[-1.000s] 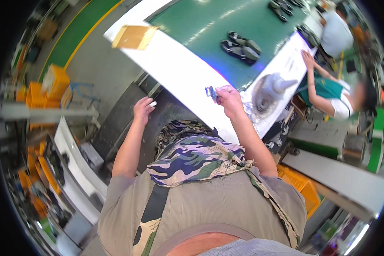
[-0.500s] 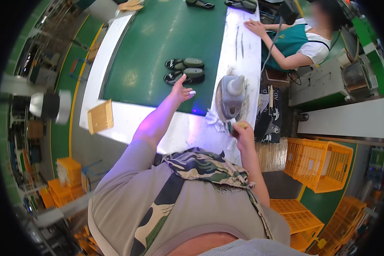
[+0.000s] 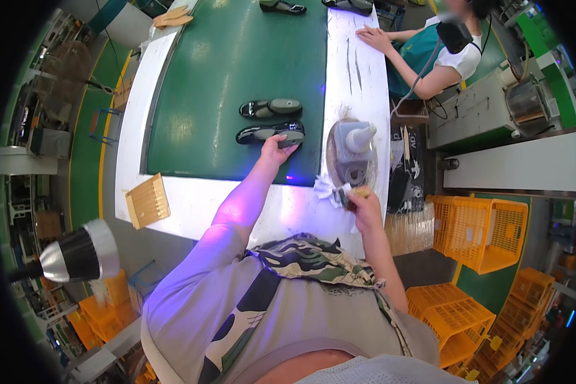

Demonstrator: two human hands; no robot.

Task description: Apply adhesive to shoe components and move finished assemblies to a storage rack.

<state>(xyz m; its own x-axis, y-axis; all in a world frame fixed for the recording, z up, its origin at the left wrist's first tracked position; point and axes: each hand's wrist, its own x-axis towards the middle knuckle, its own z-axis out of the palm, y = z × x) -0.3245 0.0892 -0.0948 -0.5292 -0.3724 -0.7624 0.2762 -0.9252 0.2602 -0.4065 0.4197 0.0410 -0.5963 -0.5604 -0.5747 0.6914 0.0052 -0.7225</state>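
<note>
On the green belt point(image 3: 217, 70) lie two dark shoes with shiny black toes and olive-grey parts, a far shoe point(image 3: 262, 108) and a near shoe point(image 3: 256, 134). My left hand point(image 3: 276, 152) grips the heel end of the near shoe, thumb on top. In my right hand point(image 3: 367, 211) is a small brush-like tool point(image 3: 361, 192) with a yellowish handle; its head is hard to make out. Just beyond that hand, a pale squeeze bottle point(image 3: 360, 139) and a greyish container stand in a plastic-wrapped tray point(image 3: 331, 157). Crumpled white tissue point(image 3: 325, 187) lies beside the tool.
A brown cardboard piece point(image 3: 148, 201) lies at the left table corner. Across to the right, a person point(image 3: 422, 57) rests both hands on the white border. More shoes point(image 3: 283, 7) lie at the far end. Yellow crates point(image 3: 480, 230) stand right; a metal lamp point(image 3: 77, 253) juts in left.
My left hand has gone from open above the shoes to holding the near shoe's heel. Both shoes lie slightly farther left and nearer. My right hand keeps its tool.
</note>
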